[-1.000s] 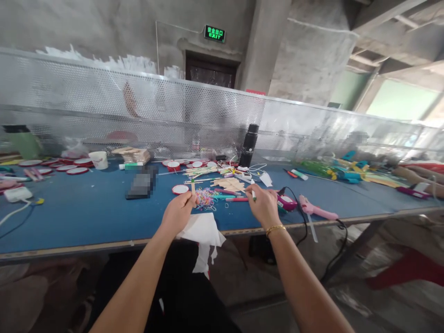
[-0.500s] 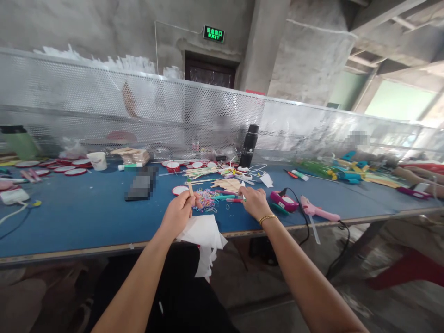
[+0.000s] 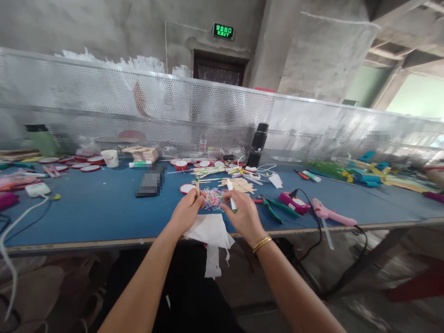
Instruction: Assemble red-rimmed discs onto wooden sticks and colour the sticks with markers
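Observation:
My left hand [image 3: 185, 212] is closed around a wooden craft stick [image 3: 197, 186], which stands upright and has a green tip. My right hand [image 3: 245, 213] grips a white marker [image 3: 231, 194] with a green end, tilted over the table near the left hand. Between the two hands lies a heap of small multicoloured rubber bands [image 3: 212, 199]. White tissue [image 3: 210, 229] hangs over the table edge below them. Behind the right hand is a pile of wooden sticks [image 3: 241, 185]. Green-handled pliers [image 3: 279, 209] rest to its right.
A magenta device [image 3: 294, 203] and a pink glue gun [image 3: 333, 213] lie at the right, their black cord drooping over the edge. Farther back are a black bottle [image 3: 257, 144], a dark phone-like slab [image 3: 150, 181], a paper cup [image 3: 110, 158] and small red-rimmed drums [image 3: 90, 168].
My right hand has come closer to my left, and the marker now shows clearly in it. The pliers have come into plain sight. The view has turned slightly left.

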The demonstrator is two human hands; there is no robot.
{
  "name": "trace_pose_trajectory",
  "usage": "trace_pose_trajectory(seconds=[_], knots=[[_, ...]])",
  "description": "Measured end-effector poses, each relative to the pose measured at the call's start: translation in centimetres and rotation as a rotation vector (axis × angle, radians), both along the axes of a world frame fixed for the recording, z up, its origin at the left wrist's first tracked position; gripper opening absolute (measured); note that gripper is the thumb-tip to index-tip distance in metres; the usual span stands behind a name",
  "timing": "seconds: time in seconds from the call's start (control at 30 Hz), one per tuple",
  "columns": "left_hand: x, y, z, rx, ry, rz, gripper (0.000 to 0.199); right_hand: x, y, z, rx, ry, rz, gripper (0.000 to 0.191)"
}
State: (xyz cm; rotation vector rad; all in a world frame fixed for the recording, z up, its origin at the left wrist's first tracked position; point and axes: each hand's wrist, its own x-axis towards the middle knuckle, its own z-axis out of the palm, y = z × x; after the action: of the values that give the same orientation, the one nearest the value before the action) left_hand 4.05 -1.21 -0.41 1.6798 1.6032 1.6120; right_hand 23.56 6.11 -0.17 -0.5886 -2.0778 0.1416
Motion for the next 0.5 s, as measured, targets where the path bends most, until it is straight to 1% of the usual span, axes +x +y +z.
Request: trace_pose_trajectory(seconds=[0.03,0.1,0.2,0.33,0.5], knots=[[0.0,-0.1,0.1,-0.003,0.012,0.005,0.018,-0.8,-0.9,-0.1,-0.004,0.019,0.043,0.009],[0.1,-0.2,0.2,-0.012,0.037,0.010,0.023,-2.2,-1.9,-0.4,-0.031,0.049,0.078,0.013],[0.1,-0.5,0.4,-0.037,0.065,-0.011,0.026,-3.3,-2.3,-0.7,-0.078,0.089,0.082,0.015],[0.3,-0.7,0.6,-0.064,0.138,-0.031,0.026,-3.5,-2.1,-1.0,-0.098,0.093,0.059,0.014],[0.6,-0.8,0.6,-0.087,0.225,0.035,0.024,-3.4,-2.5,-1.3,-0.068,0.102,0.017,0.015]])
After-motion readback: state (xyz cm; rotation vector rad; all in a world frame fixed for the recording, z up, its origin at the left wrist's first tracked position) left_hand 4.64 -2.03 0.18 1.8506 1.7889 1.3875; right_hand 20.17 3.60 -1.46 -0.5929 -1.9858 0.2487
